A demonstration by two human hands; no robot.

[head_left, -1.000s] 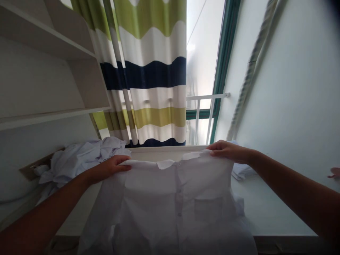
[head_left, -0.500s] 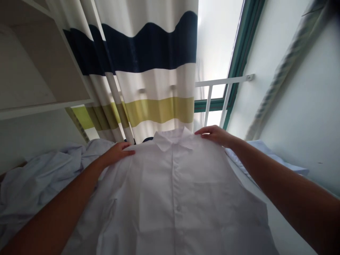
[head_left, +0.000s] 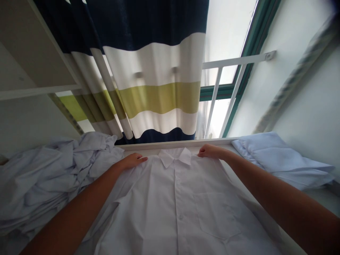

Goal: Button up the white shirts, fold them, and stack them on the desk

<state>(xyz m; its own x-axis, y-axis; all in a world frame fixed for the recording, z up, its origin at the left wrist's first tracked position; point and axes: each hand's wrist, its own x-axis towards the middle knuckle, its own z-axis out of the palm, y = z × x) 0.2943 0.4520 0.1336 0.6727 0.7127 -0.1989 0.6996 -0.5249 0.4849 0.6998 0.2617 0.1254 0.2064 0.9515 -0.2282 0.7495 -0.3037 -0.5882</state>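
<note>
A white button-up shirt (head_left: 162, 202) is spread front side up, its collar (head_left: 175, 156) pointing away from me and a chest pocket on the right half. My left hand (head_left: 132, 161) pinches the shirt at its left shoulder seam. At the opposite shoulder, my right hand (head_left: 211, 151) grips the fabric close to the collar, with its fingers closed. The lower part of the shirt runs out of view at the bottom.
Crumpled white clothes (head_left: 53, 170) are heaped on the left. Folded white cloth (head_left: 278, 156) lies on the right by the wall. Beyond the surface's raised back edge (head_left: 159, 144) hang a striped curtain (head_left: 159, 99) and a white railing (head_left: 236, 61) before a window.
The shirt's collar end has come down onto the surface, both hands still holding its shoulders. My view has tilted downward, showing the back edge and more of the folded cloth.
</note>
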